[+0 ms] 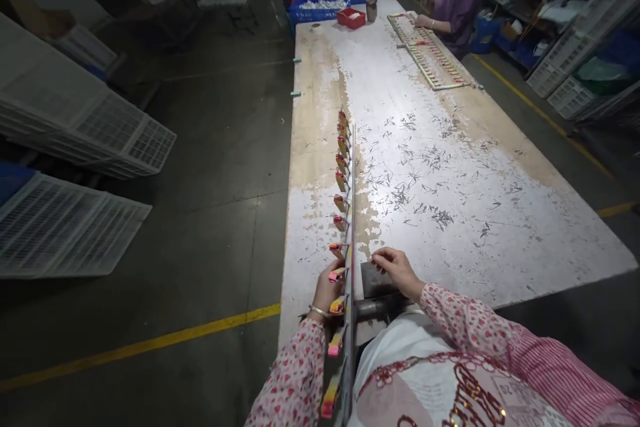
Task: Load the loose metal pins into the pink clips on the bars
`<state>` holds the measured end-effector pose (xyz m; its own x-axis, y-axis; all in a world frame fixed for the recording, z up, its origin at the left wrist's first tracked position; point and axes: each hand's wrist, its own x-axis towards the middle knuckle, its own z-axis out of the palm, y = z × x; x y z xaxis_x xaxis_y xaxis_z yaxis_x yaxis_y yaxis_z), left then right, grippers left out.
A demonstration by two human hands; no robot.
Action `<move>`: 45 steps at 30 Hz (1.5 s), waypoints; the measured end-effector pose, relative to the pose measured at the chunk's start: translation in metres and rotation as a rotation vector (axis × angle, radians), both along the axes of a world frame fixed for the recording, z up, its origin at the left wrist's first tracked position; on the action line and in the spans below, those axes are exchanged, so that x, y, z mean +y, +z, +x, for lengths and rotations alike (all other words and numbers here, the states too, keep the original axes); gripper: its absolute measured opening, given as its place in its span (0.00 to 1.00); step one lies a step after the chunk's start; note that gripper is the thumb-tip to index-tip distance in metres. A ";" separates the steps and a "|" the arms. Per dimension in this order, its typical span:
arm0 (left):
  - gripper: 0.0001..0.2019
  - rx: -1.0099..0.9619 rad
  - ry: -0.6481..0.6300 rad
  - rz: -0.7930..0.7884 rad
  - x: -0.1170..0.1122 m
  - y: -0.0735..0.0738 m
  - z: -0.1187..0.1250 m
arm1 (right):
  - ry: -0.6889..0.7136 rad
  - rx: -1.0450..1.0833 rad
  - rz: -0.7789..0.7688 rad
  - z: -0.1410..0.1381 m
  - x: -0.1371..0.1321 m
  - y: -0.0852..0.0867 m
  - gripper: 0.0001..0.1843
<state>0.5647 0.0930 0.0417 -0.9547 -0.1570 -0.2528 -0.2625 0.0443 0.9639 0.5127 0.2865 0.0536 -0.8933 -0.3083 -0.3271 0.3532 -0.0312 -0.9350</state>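
A long, thin grey metal rail (351, 233) is set along the worn white table (525, 240), presumably keeping its red-and-yellow pieces (341, 181) reachable. The left hand (326, 292) is half-curled beside them, hold unclear; the right hand (397, 269) is pinched nearby, contents indiscernible.

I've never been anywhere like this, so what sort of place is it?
Probably a factory workshop. A long, straight grey rail carries a row of small red-and-yellow pieces, white plastic lattice crates are stacked, and yellow painted lines mark the grey floor.
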 end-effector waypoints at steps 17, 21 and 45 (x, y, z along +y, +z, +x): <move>0.19 0.381 -0.346 -0.016 -0.008 0.064 -0.042 | 0.179 0.977 0.267 -0.027 -0.016 0.138 0.10; 0.14 0.417 -0.289 -0.093 -0.004 0.067 -0.041 | 0.204 1.050 0.351 -0.028 -0.021 0.141 0.11; 0.13 0.380 -0.209 -0.012 0.003 0.066 -0.043 | 0.342 1.095 0.513 -0.029 -0.033 0.140 0.14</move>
<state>0.5216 0.0957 0.1080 -0.9912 0.0487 0.1232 0.1264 0.0708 0.9894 0.4838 0.2536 0.1937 -0.6713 -0.6341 0.3838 -0.6964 0.3623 -0.6195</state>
